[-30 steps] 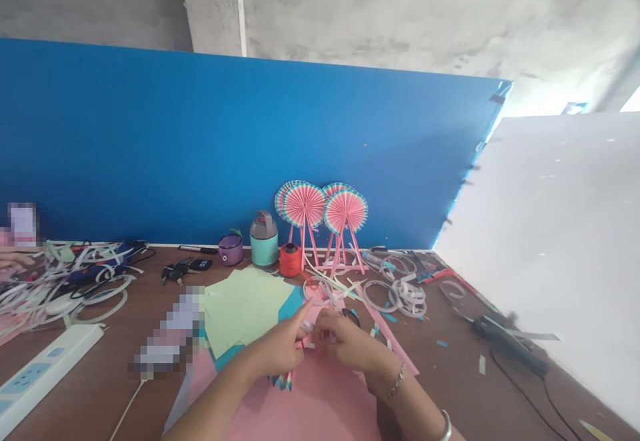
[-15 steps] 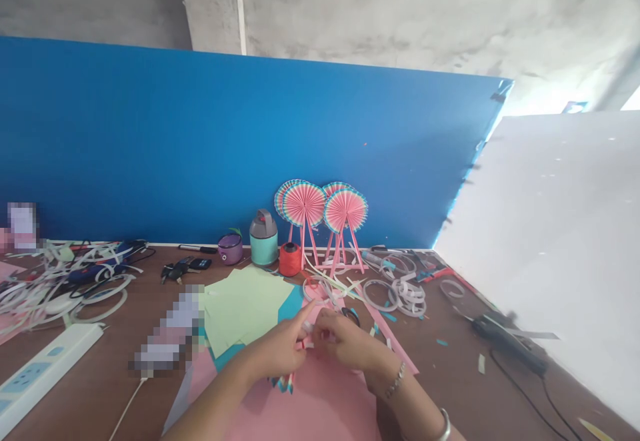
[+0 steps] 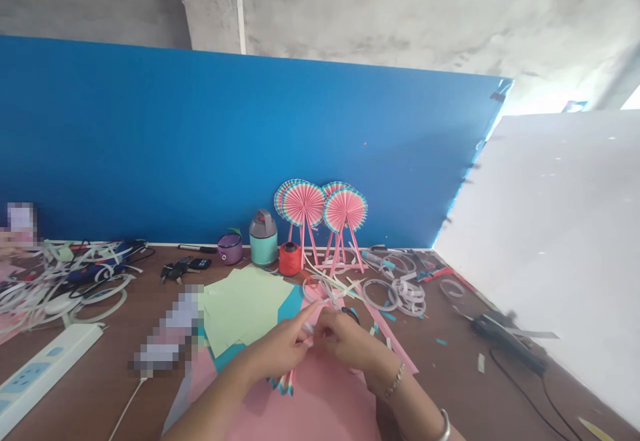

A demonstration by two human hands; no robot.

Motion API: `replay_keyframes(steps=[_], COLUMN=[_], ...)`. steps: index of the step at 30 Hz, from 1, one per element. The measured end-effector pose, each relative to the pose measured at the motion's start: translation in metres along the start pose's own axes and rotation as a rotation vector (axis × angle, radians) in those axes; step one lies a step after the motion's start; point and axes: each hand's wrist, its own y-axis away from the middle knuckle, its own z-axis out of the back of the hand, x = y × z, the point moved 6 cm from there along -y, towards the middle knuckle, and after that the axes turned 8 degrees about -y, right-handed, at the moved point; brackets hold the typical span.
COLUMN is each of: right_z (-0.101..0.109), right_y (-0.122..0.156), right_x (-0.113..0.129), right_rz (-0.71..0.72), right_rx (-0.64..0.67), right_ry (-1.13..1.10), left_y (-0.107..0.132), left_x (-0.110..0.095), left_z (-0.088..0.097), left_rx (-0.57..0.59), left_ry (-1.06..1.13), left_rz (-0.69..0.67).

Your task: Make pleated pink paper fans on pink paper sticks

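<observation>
My left hand (image 3: 280, 346) is closed, with its index finger stretched towards the right hand. Below its palm the striped end of a pleated paper (image 3: 284, 384) pokes out, pink with blue and pale edges; the rest is hidden under the fingers. My right hand (image 3: 344, 338) is bent in a pinch close beside the left, and what its fingers hold, if anything, is hidden. Both hands are over a large pink sheet (image 3: 320, 411). Behind the right hand shows part of a dark ring (image 3: 351, 314), perhaps a scissors handle.
Pale green sheets (image 3: 245, 308) lie left of the hands. Pink paper fans on stands (image 3: 345, 211), a red thread spool (image 3: 290, 259) and a teal bottle (image 3: 263, 241) stand behind. Tape-like coils (image 3: 407, 294) and a glue gun (image 3: 507, 341) are right; a power strip (image 3: 47, 364) is left.
My hands stay nearly in place, their fingers shifting slightly; the small red bit between them is now mostly covered. At the far left edge another person's hand has come further into view.
</observation>
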Motion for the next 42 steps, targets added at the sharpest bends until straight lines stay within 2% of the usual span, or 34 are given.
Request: replay_keyframes(steps=[11,20,29,36,42], right_z=[0.006,0.007,0.004,0.008,0.014], right_y=[0.001,-0.001,-0.001,0.004,0.004], right_x=[0.002,-0.008,-0.009,-0.002,-0.001], right_rz=[-0.028,-0.070,-0.058,-0.003,-0.034], right_rx=[-0.093,-0.066,-0.040,-0.026,-0.095], right_ry=[0.061,-0.057,-0.098,-0.176,-0.033], left_y=[-0.001,-0.003,0.003,0.002,0.000], left_x=[-0.003,0.008,-0.004,-0.003,0.001], left_z=[0.002,0.003,0.012,0.011,0.009], left_rx=[0.006,-0.018,0.014,0.008,0.002], left_ry=[0.118,0.143,0.119,0.091,0.103], left_rz=[-0.005,0.009,0.079,0.042,0.040])
